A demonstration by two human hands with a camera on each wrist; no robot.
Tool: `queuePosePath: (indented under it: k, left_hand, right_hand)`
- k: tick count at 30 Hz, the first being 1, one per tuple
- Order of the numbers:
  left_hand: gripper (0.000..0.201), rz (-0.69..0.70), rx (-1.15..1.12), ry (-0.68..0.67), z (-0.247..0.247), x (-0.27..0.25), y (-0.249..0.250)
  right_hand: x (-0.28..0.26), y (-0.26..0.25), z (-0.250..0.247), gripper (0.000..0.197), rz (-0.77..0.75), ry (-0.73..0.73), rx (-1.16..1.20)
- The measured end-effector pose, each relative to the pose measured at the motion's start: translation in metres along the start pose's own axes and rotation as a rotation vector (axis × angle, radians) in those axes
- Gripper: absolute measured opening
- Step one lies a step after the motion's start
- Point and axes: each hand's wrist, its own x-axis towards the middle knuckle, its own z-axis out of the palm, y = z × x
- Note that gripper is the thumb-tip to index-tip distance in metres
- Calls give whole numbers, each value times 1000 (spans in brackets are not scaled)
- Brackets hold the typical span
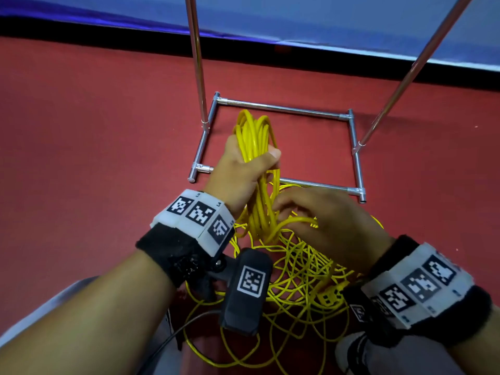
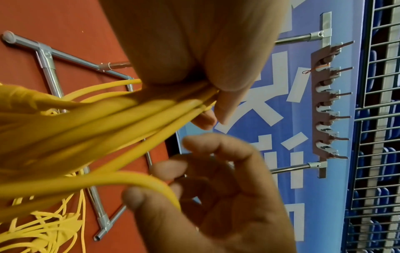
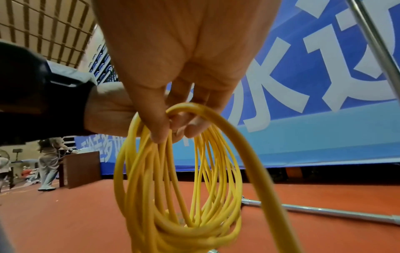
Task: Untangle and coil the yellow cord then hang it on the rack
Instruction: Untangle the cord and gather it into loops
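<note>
The yellow cord is shown in two parts: a bundle of finished loops held upright above the red floor, and a loose tangle lying on that floor below the wrists. The loops are gathered at one point so that each new turn can be laid on the same stack. They are clasped by the left hand, fingers and thumb curled round the bundle, which keeps the coil from springing apart. A single strand is pinched between thumb and fingers of the right hand, close beside the bundle, apparently so that the next turn can be fed across; in the right wrist view the strand arches over the fingertips. The steel rack base stands just beyond the coil, its two uprights rising out of view. The row of hooks is seen only in the left wrist view, and nothing hangs there. Coiling is judged partly done, since much cord remains tangled.
</note>
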Motion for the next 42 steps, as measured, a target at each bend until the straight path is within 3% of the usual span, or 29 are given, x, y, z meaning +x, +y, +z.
queuePosePath:
  k: [3,6,8,11,13,20,24,26,29,32,35,38,42]
  left_hand:
    - [50,-52,-17,-98,5,-4,0]
    - [55,-110,-4,-127,11,-10,-3]
    - [52,-128,15,-141,13,-13,-5]
    - [54,-155,19,-142,14,-13,-6]
    - [51,-182,19,-141,14,-12,-5]
    - [50,-217,37,-236,10,-14,-4]
    - [43,-210,58,-320,7,-16,1]
    - [23,-137,75,-398,5,-16,5]
    - [10,-82,84,-464,5,-16,11]
    - [21,-91,92,-435,4,-16,9]
    - [34,-111,80,-358,0,-13,11]
    - [35,-100,44,-335,-4,-11,17]
    - [49,-134,34,-252,-7,-9,16]
  right_hand:
    - [2,-4,-3,46,114,130,5]
    - [3,-3,-5,55,275,120,-13]
    - [4,-1,-5,50,327,86,30]
    - [5,-1,-7,35,255,17,300]
    - [6,-2,-10,29,186,77,317]
    - [11,1,-18,50,149,451,256]
    - [12,4,-21,54,146,507,148]
    - [9,8,-24,47,212,473,118]
    - [5,17,-23,34,319,292,388]
    - [2,28,-16,31,387,23,664]
    - [-4,40,-3,32,451,-197,626]
    - [-12,55,4,27,529,-200,318]
    - [-12,56,-4,17,449,-63,247]
